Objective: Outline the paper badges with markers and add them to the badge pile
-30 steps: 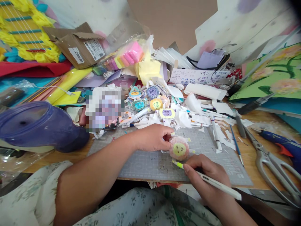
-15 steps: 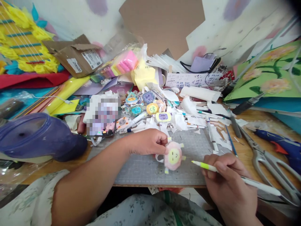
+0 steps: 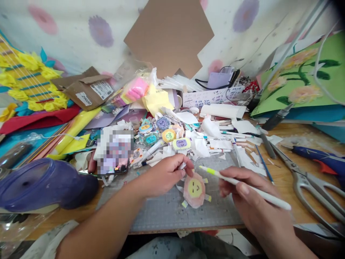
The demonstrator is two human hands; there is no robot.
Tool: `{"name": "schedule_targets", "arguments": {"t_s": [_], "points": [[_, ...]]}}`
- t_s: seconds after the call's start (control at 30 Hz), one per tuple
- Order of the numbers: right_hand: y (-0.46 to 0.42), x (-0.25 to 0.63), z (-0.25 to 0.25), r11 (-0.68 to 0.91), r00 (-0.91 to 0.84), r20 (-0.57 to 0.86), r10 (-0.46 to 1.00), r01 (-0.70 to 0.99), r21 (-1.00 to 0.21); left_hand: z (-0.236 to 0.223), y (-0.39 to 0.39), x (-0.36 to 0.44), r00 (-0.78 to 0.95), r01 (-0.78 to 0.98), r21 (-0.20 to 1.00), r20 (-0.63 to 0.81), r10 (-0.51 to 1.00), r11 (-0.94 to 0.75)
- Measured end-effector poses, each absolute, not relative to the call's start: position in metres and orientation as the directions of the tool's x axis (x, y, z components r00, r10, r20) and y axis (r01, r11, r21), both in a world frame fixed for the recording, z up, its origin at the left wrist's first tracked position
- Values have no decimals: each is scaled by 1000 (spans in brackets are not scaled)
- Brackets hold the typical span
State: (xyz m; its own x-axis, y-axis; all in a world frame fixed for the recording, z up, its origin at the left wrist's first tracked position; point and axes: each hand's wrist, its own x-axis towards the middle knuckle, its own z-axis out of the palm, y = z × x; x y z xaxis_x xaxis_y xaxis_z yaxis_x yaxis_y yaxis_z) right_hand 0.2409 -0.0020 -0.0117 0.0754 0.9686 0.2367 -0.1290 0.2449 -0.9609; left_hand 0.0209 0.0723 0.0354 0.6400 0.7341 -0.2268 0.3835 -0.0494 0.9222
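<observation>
Over the grey cutting mat [image 3: 164,216], my left hand [image 3: 167,174] is closed around a small white piece that looks like a marker cap [image 3: 182,166]. Its fingertips meet the upper edge of a pink paper cutout [image 3: 194,190] with a yellow smiling face and small yellow-tipped tabs. My right hand [image 3: 253,198] grips a white marker [image 3: 256,190] with a yellow-green tip. That tip points left, just above the cutout and close to my left fingers.
Decorated paper cutouts [image 3: 181,144], scraps and markers are heaped behind the mat. A phone [image 3: 121,167] and purple container [image 3: 24,183] stand left. Scissors [image 3: 304,180] and a blue glue gun [image 3: 320,156] lie right. A cardboard box [image 3: 83,88] stands at the back.
The marker has moved left and up, its tip now nearer my left hand. The cutout appears lower and slightly turned. The small white piece now shows in my left fingers.
</observation>
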Motion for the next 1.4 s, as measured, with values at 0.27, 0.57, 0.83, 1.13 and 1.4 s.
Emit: {"name": "schedule_targets", "arguments": {"t_s": [0.27,0.57,0.83,1.13,1.4], "points": [[14,224,-14,191,1,199,980,-285,-939,29,71,20,667,267,962,-226,710,55],[14,228,-23,121,-21,128,992,-192,-974,35,68,21,696,308,951,-208,687,-23],[10,225,-20,33,65,21,998,-180,-983,33,62,17,676,461,757,38,736,-462],[9,224,-12,130,125,132,983,24,-991,30,56,18,725,463,626,141,675,-627],[10,221,-19,287,80,289,954,33,-957,24,45,30,715,316,748,216,665,-583]]}}
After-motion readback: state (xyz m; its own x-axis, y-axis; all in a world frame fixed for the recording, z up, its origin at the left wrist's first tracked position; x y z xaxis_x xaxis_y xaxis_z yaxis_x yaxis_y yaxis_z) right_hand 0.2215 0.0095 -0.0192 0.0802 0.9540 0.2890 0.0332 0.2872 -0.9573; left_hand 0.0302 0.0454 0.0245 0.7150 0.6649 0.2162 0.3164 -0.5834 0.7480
